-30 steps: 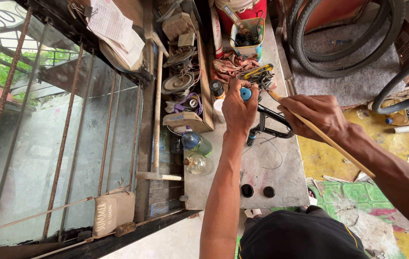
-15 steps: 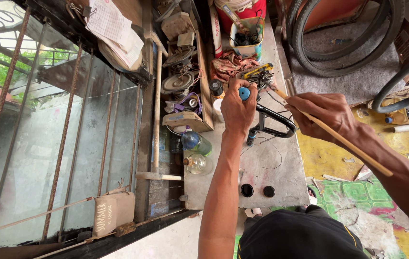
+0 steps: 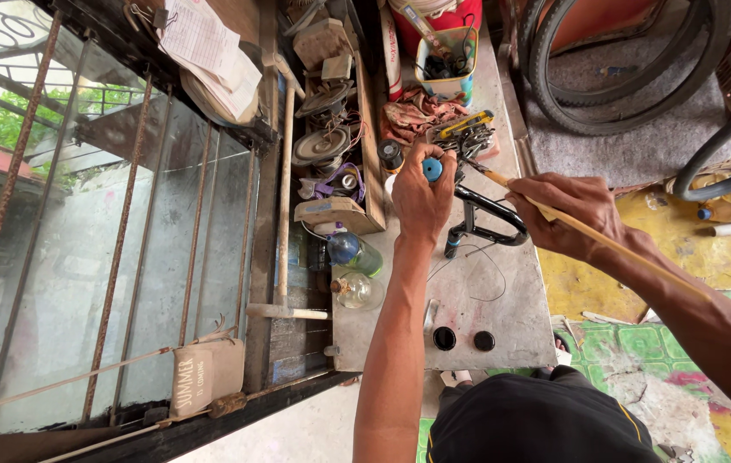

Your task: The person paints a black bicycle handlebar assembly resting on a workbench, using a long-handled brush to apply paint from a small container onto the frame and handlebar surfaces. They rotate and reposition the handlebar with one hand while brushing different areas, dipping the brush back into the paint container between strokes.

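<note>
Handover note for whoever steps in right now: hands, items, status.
Left hand: closed around a blue-capped object, held above the bench.
Right hand: grips a long thin wooden stick, its tip pointing toward the blue cap.
Black bicycle fork lies on the bench between the hands; two black caps sit near the front edge.
Whether the stick tip touches the cap is unclear.

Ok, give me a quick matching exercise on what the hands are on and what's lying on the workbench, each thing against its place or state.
Things:
1. blue-capped piece
2. long wooden stick
3. two black caps
4. black bicycle fork

Places or states:
A. lying on the bench near its front edge
B. gripped in the left hand
C. lying on the bench between the hands
D. held in the right hand

Pairs: 1-B, 2-D, 3-A, 4-C
</note>
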The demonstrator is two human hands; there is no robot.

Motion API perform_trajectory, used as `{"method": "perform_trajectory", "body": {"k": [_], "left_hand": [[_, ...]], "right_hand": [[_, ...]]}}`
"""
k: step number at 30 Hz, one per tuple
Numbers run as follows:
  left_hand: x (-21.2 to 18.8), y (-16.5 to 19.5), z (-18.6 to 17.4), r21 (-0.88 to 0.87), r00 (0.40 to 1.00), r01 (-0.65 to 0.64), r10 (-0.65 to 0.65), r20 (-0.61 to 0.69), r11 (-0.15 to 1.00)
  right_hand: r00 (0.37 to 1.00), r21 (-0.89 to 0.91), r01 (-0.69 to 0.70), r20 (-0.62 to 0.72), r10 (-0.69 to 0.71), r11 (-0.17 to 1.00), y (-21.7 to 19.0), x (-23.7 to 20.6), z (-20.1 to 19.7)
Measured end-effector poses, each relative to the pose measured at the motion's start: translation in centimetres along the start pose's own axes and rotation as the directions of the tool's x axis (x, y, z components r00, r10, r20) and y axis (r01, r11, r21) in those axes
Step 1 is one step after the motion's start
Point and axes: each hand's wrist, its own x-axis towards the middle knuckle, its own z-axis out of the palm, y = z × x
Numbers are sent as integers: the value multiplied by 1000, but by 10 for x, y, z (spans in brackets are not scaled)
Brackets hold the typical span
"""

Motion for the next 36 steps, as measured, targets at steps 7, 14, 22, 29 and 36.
{"method": "perform_trajectory", "body": {"k": [7, 14, 22, 29, 36], "left_hand": [[-1, 0, 0, -5, 1000, 10, -10, 12, 1000], [-7, -3, 2, -6, 999, -31, 32, 11, 999], [-11, -3, -1, -12, 1000, 5, -4, 14, 1000], [-14, -3, -4, -22, 999, 44, -44, 3, 999], [-19, -2, -10, -31, 1000, 24, -24, -5, 999]], "right_hand": [[998, 9, -15, -53, 15, 1000, 11, -9, 8], [995, 64, 43, 89, -48, 997, 1, -8, 6], [996, 68, 36, 79, -41, 997, -2, -14, 3], [999, 48, -40, 20, 39, 998, -6, -20, 5], [990, 48, -134, -36, 136, 990, -4, -27, 10]]}}
